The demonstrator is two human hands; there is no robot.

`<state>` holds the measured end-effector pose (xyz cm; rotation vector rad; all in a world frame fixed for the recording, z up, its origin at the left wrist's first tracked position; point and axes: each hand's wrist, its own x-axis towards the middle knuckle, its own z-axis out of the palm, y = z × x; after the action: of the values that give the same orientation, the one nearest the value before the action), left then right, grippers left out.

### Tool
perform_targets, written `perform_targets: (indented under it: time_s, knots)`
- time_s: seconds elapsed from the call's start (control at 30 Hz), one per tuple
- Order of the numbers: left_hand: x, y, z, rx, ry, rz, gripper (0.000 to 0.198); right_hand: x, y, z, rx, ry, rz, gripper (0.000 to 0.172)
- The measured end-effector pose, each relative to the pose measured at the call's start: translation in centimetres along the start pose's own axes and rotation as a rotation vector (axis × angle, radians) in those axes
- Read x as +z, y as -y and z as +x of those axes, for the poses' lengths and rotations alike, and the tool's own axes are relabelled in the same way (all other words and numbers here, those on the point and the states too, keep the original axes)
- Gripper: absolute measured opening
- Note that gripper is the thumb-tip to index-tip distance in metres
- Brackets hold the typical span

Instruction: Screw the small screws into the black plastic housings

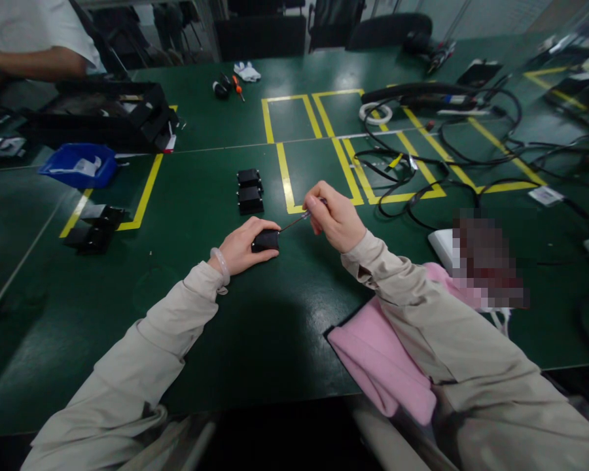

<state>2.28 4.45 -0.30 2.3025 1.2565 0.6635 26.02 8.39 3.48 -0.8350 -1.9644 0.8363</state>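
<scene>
My left hand point(245, 247) grips a small black box point(266, 241) on the green table, thumb and fingers along its sides. Held in my right hand point(334, 216) is a thin screwdriver point(294, 223), its shaft slanting down to the left. The tip meets the right end of the box, near a small shiny spot; whether it sits in a screw is too small to tell. Just beyond my left hand stand two similar black boxes point(250, 197), side by side, with small bright studs on their sides.
More black boxes point(92, 229) lie at left, near a blue bin point(78, 165) and a long black tray point(103, 118). Black cables point(412, 163) tangle at right. Pink cloth point(377, 360) lies under my right forearm. A person's arm point(39, 64) rests at far left.
</scene>
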Motion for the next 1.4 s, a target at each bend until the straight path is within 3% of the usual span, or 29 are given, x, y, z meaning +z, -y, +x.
perform_targets:
  time_s: [0.3, 0.57, 0.83, 1.07, 1.27, 1.4]
  knots:
    - [0.01, 0.05, 0.01, -0.011, -0.001, 0.007, 0.044, 0.07, -0.23, -0.03, 0.030, 0.005, 0.013, 0.030]
    - [-0.01, -0.05, 0.04, -0.007, 0.001, 0.005, 0.044, -0.03, 0.09, 0.05, -0.006, -0.002, -0.027, 0.042]
    - [-0.08, -0.10, 0.05, -0.004, 0.005, 0.005, 0.042, 0.01, 0.12, -0.07, 0.015, 0.008, -0.004, 0.042]
    - [-0.06, -0.04, 0.02, 0.004, 0.002, 0.008, 0.043, 0.23, 0.32, -0.14, 0.011, -0.043, -0.063, 0.018]
    - [0.11, -0.02, 0.04, 0.006, -0.005, 0.012, 0.043, 0.31, 0.57, -0.09, -0.003, -0.062, -0.123, 0.024]
    - [0.20, -0.02, 0.06, 0.001, -0.016, 0.009, 0.042, 0.44, 0.71, -0.11, -0.020, -0.073, -0.106, 0.012]
